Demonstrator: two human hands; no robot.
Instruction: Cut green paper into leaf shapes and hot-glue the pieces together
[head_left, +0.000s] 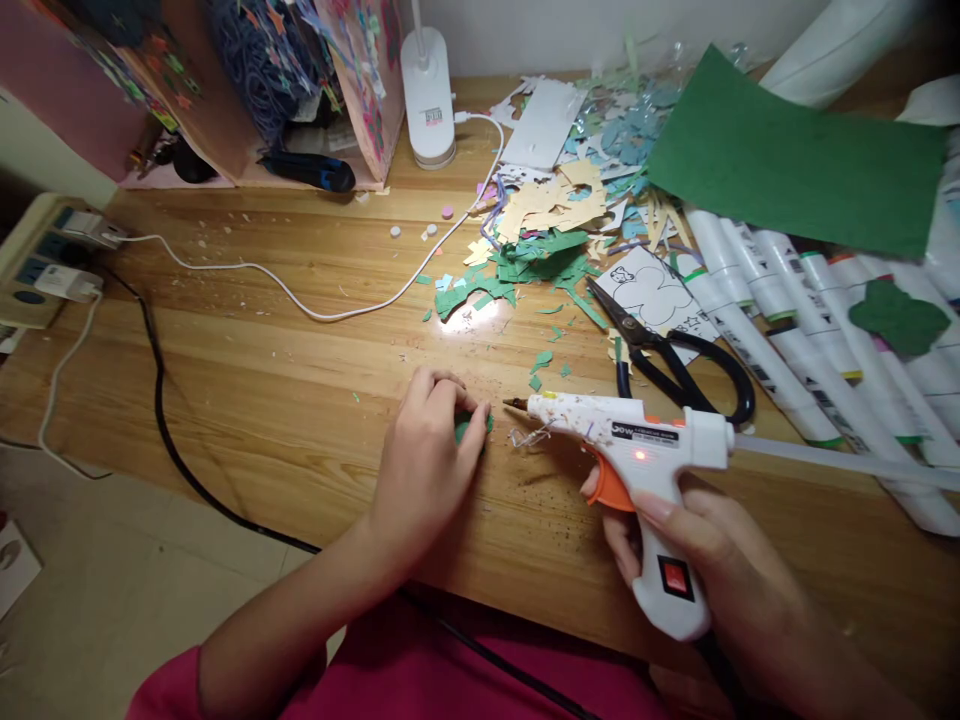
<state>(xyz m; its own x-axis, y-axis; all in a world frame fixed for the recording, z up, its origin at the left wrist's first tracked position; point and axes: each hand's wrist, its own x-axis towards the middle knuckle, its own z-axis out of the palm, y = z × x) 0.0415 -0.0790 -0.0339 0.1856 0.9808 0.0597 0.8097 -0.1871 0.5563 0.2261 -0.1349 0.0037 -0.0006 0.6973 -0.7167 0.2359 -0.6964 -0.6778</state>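
Note:
Near the table's front edge, my left hand (427,445) pinches a small green piece (463,425), mostly hidden by the fingers. My right hand (697,540) is wrapped round the handle of a white glue gun (645,435), with its orange trigger at the fingers and a small red light lit on its side. The gun's metal nozzle points left, a short gap away from my left hand. A clear glue stick (840,457) sticks out of the gun's back end. Thin glue strings hang below the nozzle.
Black scissors (667,355) lie behind the gun, beside white markers (787,370) and a green sheet (802,150). Paper scraps (555,215) are heaped at the back. A white cable (300,305) crosses the wooden table (337,370); a power strip (37,255) is at the left.

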